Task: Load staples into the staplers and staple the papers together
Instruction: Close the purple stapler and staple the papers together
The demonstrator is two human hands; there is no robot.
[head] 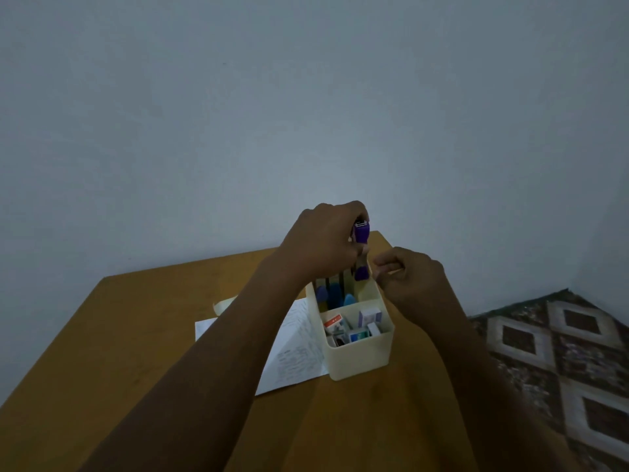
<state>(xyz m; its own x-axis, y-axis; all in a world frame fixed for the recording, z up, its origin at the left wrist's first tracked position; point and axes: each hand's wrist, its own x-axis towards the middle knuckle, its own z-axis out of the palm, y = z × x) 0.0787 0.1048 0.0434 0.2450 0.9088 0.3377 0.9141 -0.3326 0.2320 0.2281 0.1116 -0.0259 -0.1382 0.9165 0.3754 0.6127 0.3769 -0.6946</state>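
Observation:
My left hand (323, 240) grips a purple stapler (361, 248) upright above the far end of a cream organiser box (360, 356). My right hand (408, 277) hovers just right of the stapler, fingers curled with thumb and forefinger pinched together; something thin and pale shows at the fingertips, too small to name. The box's far compartment holds blue and purple staplers (335, 294). Its near compartment holds several small staple boxes (354, 327). Printed papers (292, 362) lie on the table left of the box, partly under my left forearm.
A brown wooden table (136, 352) fills the lower view, against a plain grey wall. A pale object (223, 305) lies at the papers' far left corner. A patterned carpet (561, 352) covers the floor to the right.

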